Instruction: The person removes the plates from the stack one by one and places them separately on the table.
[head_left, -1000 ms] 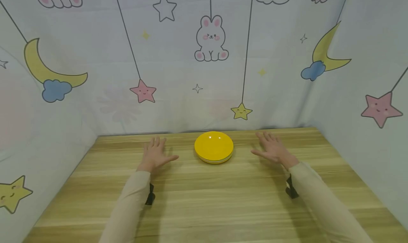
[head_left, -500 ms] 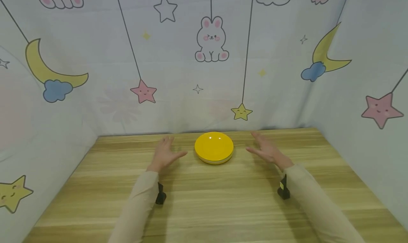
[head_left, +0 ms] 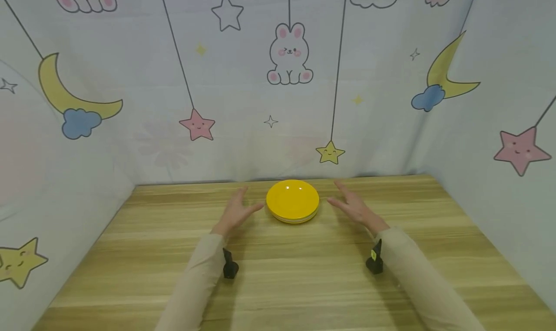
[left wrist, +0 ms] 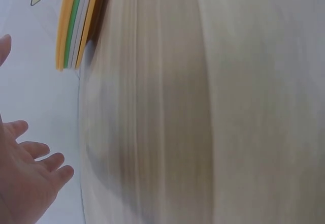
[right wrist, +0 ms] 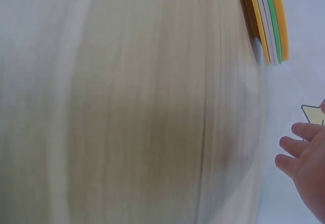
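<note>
A stack of plates with a yellow one on top sits near the back edge of the table. From the side, the left wrist view shows the stack's layered rims in orange, green and pale grey. My left hand is just left of the stack, thumb and fingers spread, apart from it. On the opposite side my right hand is spread the same way, its thumb toward the plates without contact. Neither hand holds anything. Similar rims appear in the right wrist view.
The wood-grain table spans the space in front of me. A white cloth backdrop printed with stars, moons and a rabbit rises behind it and along both sides. Black wrist devices hang under the sleeves.
Both hands have moved inward toward the plates, the left going right and the right going left. The stack stays in place on the table.
</note>
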`<state>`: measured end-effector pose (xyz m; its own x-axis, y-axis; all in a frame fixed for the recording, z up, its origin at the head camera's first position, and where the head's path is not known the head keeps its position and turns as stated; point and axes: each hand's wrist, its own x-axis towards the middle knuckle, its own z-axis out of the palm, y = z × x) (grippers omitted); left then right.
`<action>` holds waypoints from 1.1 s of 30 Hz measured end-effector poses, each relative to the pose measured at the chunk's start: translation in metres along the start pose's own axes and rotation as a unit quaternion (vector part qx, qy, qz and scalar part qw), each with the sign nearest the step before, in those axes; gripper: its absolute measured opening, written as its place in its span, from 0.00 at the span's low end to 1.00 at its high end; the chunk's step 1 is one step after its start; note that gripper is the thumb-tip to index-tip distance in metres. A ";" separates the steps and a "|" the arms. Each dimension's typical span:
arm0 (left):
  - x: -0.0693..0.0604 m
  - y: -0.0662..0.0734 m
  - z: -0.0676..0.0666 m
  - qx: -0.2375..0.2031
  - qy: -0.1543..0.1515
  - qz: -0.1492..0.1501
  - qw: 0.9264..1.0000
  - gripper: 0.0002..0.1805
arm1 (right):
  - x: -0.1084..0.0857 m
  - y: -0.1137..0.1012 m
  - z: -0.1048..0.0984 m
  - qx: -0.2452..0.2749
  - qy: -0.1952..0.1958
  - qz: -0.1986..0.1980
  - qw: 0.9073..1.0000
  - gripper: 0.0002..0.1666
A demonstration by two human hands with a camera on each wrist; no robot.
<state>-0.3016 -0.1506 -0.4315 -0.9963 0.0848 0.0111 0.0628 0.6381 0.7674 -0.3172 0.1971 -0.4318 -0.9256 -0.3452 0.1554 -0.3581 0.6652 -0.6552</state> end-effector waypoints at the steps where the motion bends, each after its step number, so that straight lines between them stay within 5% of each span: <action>1: 0.000 0.001 0.002 -0.009 -0.002 -0.003 1.000 0.45 | 0.000 -0.001 0.001 0.004 0.003 0.001 1.000 0.44; 19: 0.002 0.016 0.026 -0.041 -0.003 0.017 0.999 0.52 | 0.005 -0.013 0.018 0.115 -0.008 0.065 0.991 0.45; 33: 0.008 0.014 0.039 -0.089 -0.020 0.021 0.996 0.50 | 0.018 -0.024 0.037 0.111 -0.009 0.073 0.991 0.50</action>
<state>-0.3066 -0.1110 -0.4461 -0.9898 0.1410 0.0224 0.0892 0.4886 0.8679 -0.3202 0.1505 -0.4402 -0.9626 -0.2686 0.0348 -0.1822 0.5470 -0.8171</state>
